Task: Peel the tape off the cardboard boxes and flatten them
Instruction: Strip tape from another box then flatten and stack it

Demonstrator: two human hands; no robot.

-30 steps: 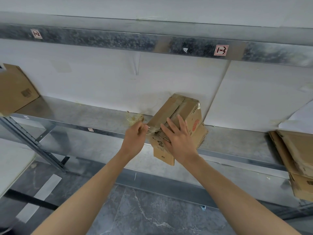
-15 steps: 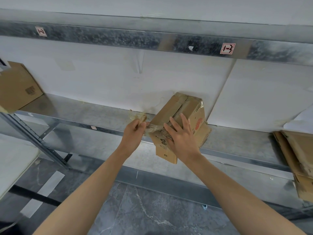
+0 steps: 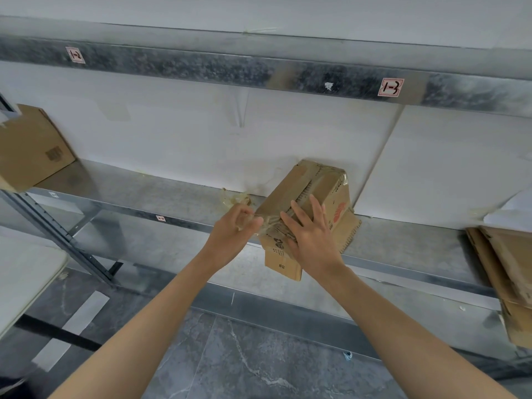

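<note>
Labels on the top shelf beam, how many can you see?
2. The label marked 1-2 sits on the upper beam at far left; the label marked 1-3 sits towards the right. More may lie outside the frame.

Galvanised metal shelf (image 3: 138, 194) along white wall panels (image 3: 172, 133). Overhead, a second steel beam (image 3: 201, 64) bearing handwritten labels "1-2" (image 3: 75, 55) and "1-3" (image 3: 390, 87). Slanted grey upright (image 3: 54, 231) at left, near a white tabletop (image 3: 26, 272). Below, dark marbled floor tiles (image 3: 259, 367) with a pale strip (image 3: 72, 332).

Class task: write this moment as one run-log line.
step: tape peel | left hand: pinches tape | right hand: presses box | box: on shelf
</note>
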